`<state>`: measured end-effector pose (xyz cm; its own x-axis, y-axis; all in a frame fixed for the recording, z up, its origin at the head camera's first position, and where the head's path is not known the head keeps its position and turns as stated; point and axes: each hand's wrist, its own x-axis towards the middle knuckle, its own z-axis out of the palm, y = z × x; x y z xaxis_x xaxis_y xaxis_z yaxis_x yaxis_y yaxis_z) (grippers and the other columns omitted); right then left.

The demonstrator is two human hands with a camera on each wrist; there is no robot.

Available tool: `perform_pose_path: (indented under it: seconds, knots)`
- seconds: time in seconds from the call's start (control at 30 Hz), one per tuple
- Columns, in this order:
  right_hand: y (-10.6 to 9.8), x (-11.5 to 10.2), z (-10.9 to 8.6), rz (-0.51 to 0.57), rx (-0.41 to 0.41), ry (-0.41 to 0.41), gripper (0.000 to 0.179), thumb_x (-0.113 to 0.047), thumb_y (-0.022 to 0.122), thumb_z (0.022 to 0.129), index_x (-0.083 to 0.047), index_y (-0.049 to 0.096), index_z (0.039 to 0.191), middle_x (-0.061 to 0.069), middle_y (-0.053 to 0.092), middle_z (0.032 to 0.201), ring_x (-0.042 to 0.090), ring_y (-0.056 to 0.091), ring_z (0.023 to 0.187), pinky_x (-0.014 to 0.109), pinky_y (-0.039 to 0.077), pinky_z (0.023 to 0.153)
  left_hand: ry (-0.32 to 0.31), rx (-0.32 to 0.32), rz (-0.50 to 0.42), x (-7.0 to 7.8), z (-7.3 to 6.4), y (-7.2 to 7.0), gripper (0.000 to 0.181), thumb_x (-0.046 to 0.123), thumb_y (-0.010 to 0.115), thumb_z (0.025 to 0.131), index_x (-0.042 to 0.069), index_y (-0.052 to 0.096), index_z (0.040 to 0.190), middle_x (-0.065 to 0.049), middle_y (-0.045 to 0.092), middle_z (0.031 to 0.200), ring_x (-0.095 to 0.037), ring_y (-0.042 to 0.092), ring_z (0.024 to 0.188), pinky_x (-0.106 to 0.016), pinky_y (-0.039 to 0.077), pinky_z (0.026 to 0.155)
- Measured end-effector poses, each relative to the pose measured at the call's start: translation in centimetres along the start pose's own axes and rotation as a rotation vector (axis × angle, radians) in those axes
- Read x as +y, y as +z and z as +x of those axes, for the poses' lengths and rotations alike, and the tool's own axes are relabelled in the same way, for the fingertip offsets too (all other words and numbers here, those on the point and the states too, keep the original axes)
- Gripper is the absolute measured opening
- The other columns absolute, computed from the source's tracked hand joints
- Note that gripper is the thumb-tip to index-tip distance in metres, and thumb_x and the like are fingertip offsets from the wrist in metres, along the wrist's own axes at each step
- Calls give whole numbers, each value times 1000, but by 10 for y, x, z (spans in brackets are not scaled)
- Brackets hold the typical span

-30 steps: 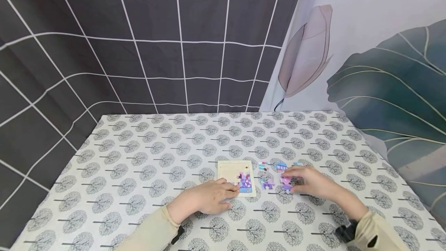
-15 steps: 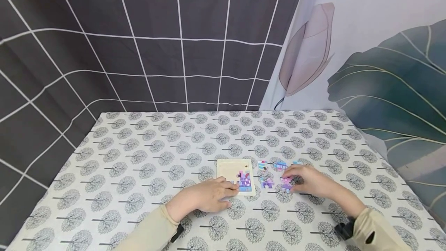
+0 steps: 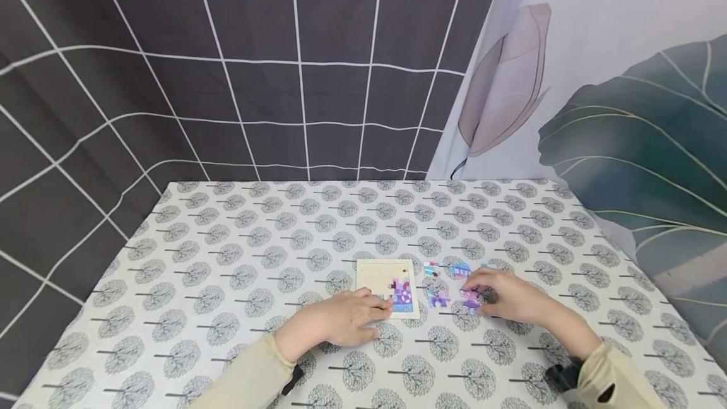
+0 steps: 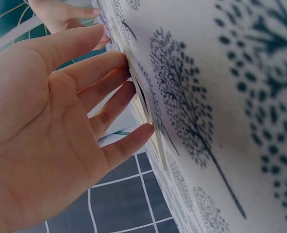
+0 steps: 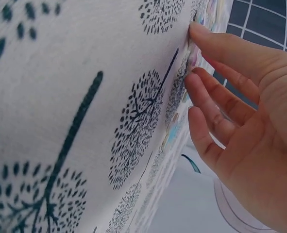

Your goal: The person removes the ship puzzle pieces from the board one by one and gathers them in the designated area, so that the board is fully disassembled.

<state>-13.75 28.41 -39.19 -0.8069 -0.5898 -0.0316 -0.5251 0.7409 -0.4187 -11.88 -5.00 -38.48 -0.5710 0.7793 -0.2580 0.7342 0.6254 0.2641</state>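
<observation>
A small pale jigsaw tray (image 3: 417, 295) lies on the table, with joined purple and blue pieces (image 3: 402, 296) in its lower right corner. My left hand (image 3: 348, 319) rests over the tray's lower left part, covering it; in the left wrist view its fingers are loosely extended, with fingertips (image 4: 145, 130) at the tray's edge. My right hand (image 3: 508, 296) pinches a pink puzzle piece (image 3: 469, 297) between thumb and fingers, low on the cloth right of the tray. In the right wrist view the piece is mostly hidden behind the fingers.
Loose puzzle pieces lie right of the tray: a purple one (image 3: 439, 298), a striped one (image 3: 431, 269) and a blue one (image 3: 461, 271). Another light blue piece is partly hidden behind the right hand. A tree-print cloth (image 3: 272, 232) covers the table; a dark grid curtain (image 3: 255, 93) hangs behind.
The whole view shifts slightly as the head moves. Both hands stay almost where they were; the pink piece turns or shifts slightly in the right fingers.
</observation>
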Motion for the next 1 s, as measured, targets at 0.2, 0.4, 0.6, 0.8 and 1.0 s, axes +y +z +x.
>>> perform_pose_path:
  seconds: [0.2, 0.4, 0.6, 0.8, 1.0]
  knots:
    - [0, 2, -4, -6, 40, -3, 38, -17, 77, 72, -15, 66, 108, -3, 63, 107, 19, 60, 97, 44, 52, 86, -9, -6, -7, 2, 0, -1, 48, 34, 48, 95, 17, 44, 139, 9, 36, 147, -19, 32, 136, -37, 27, 114]
    - [-2, 4, -8, 39, 83, 13, 39, -22, 77, 73, -14, 66, 109, -4, 65, 105, 14, 61, 92, 36, 54, 80, -7, -4, -2, 1, 1, 0, 48, 35, 47, 95, 17, 44, 139, 8, 35, 147, -19, 32, 136, -37, 26, 114]
    - [0, 4, 0, 74, 115, -35, 37, -23, 73, 79, -10, 65, 112, 0, 67, 107, 18, 63, 96, 37, 54, 84, -1, 0, 7, -2, 3, -3, 47, 34, 47, 95, 17, 44, 139, 8, 36, 147, -19, 33, 135, -36, 27, 113]
    - [1, -7, 17, 106, 159, -29, 38, -28, 70, 82, -7, 66, 113, 3, 68, 109, 21, 63, 99, 41, 52, 88, -20, 14, -10, -6, 1, -4, 47, 34, 48, 95, 18, 46, 138, 8, 38, 146, -21, 33, 135, -39, 28, 113]
    - [8, -21, 23, 146, 147, 7, 43, -33, 68, 83, -7, 63, 117, 5, 66, 114, 23, 62, 101, 43, 52, 88, 4, 21, -46, -2, 0, 1, 46, 35, 49, 94, 17, 48, 137, 9, 38, 145, -21, 34, 134, -40, 29, 112]
